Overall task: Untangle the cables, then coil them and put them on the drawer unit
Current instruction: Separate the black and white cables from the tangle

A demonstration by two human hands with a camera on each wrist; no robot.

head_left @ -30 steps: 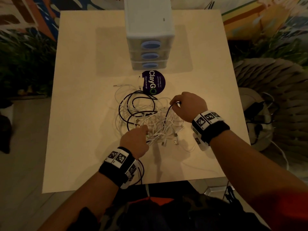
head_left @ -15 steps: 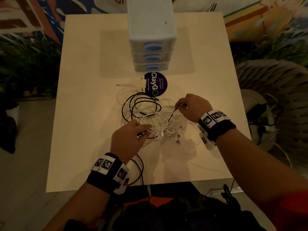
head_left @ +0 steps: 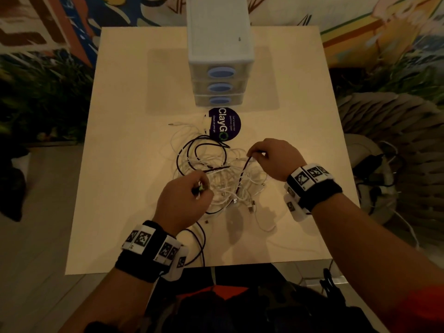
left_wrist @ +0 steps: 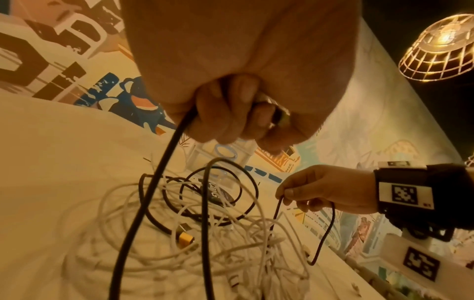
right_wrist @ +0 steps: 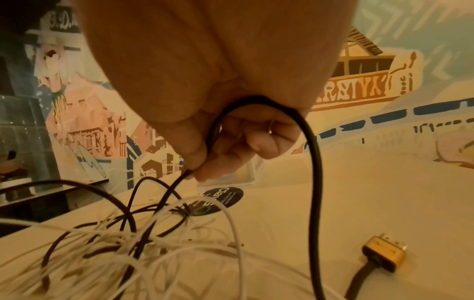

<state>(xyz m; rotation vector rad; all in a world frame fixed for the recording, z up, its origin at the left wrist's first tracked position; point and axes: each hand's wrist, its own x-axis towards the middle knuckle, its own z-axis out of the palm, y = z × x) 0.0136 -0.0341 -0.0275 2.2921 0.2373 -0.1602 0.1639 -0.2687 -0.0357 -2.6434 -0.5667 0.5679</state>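
Note:
A tangle of white cables [head_left: 223, 183] and a black cable [head_left: 192, 150] lies on the beige table [head_left: 125, 164], in front of the white drawer unit [head_left: 219, 44]. My left hand [head_left: 185, 198] grips the black cable [left_wrist: 153, 182] near its plug end, fingers curled round it. My right hand [head_left: 271, 157] pinches another stretch of the black cable [right_wrist: 314, 162] between thumb and forefinger, lifting a loop above the pile. A gold USB plug [right_wrist: 384, 251] lies loose on the table. A second gold plug [left_wrist: 186, 239] sits inside the tangle.
A round dark "ClayGo" sticker [head_left: 224, 123] lies between the drawer unit and the cables. A black cable end hangs over the table's near edge [head_left: 201, 258]. A wicker chair [head_left: 396, 131] with a power strip stands right of the table. A painted mural covers the walls.
My left hand has drawn back toward me and lifted, pulling the black cable. The right hand stays at the pile's right side, raising its loop slightly. The head view shifted a little.

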